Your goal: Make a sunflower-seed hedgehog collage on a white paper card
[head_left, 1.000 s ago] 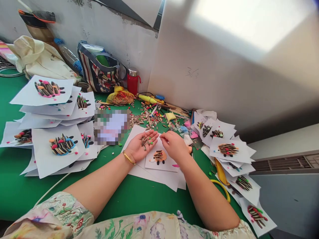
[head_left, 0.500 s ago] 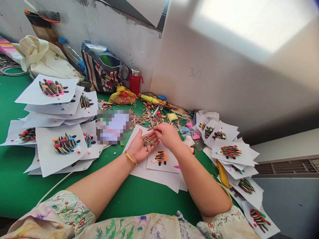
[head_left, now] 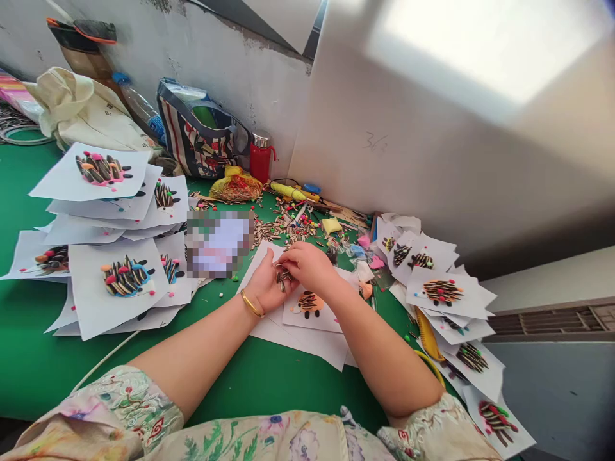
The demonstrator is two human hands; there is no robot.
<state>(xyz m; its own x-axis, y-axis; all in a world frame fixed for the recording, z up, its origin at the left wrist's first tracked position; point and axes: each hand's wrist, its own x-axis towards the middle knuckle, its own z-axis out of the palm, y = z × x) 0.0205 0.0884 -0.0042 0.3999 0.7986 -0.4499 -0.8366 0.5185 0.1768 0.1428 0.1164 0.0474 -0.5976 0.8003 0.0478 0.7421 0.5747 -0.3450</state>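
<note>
My left hand (head_left: 269, 283) is palm up, slightly cupped, with striped sunflower seeds (head_left: 282, 276) lying in it. Over that palm, my right hand (head_left: 307, 266) pinches with its fingertips among the seeds; whether a seed is between them is too small to tell. Just right of the left palm, a white card (head_left: 294, 321) carries an orange clay hedgehog (head_left: 311, 303) with seed spines and black feet. Beneath it lie larger white sheets (head_left: 269, 335).
Stacks of hedgehog cards stand at left (head_left: 84, 307) and right (head_left: 418, 288). Loose seeds and clay bits (head_left: 273, 232) cover the back of the green table (head_left: 211, 371), near a red flask (head_left: 260, 160), a striped bag (head_left: 192, 137) and a blurred rectangle (head_left: 220, 246).
My right hand has moved left and slightly down over the left palm, covering part of the seeds. The left fingers have curled up from lying flat.
</note>
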